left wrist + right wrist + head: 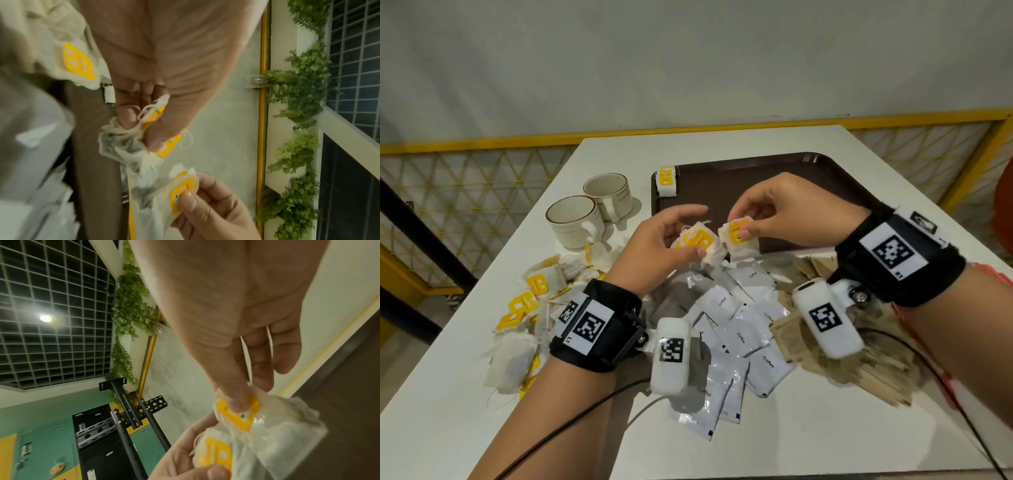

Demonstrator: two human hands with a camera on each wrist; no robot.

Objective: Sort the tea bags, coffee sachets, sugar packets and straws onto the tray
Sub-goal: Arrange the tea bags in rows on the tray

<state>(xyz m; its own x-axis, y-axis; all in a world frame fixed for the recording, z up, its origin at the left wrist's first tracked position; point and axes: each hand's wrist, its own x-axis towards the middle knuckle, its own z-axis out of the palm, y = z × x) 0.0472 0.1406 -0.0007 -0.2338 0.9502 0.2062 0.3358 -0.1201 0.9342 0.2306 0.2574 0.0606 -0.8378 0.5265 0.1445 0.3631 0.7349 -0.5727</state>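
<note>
The room is evenly, softly lit from above; a round ceiling lamp (pixel 45 318) glows through the dark grid. The white table (pixel 465 411) is bright, with soft shadows beside the two cups (pixel 589 214). The coffee sachets (pixel 736 337) catch small glints. The head view is fairly sharp, its edges bowed by the wide lens. Both wrist views are dimmer, yellowish and motion-smeared, and the left hand (pixel 164 53) is a soft blur close to the lens.

Brown tray (pixel 835 178): one tea bag (pixel 667 181) in far-left corner. Tea bag heap (pixel 530 301), coffee sachets (pixel 736 329), brown sugar packets (pixel 811 270) on the table.
</note>
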